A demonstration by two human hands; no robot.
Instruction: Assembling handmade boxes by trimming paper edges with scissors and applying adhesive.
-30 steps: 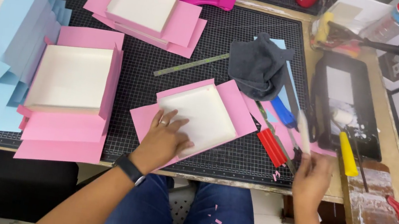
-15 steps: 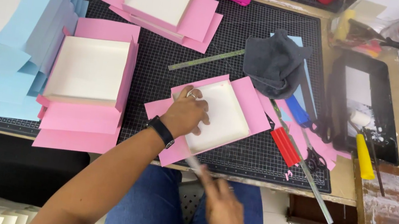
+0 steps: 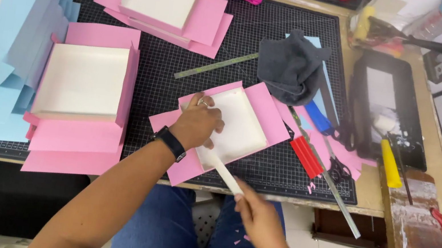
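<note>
While the black cutting mat (image 3: 198, 40) gives me a flat bed, I keep the white box tray (image 3: 235, 126) on its pink wrap sheet (image 3: 269, 110) near the front edge. My left hand (image 3: 198, 123) lies flat, fingers pressed down on the tray's near corner to pin it. My right hand (image 3: 257, 215) pinches a slim white creasing stick (image 3: 223, 174), tip at the tray's near side.

On the bench (image 3: 338, 195) lies a black cutting mat (image 3: 169, 85). The left hand (image 3: 201, 124) presses down on a white box tray (image 3: 235, 126) set on pink paper (image 3: 272, 111). The right hand (image 3: 259, 218) grips a white flat stick (image 3: 222, 173) whose far end touches the tray's near edge. A grey cloth (image 3: 292, 65), red-handled cutter (image 3: 306, 156) and scissors (image 3: 336, 166) lie just to the right.
</note>
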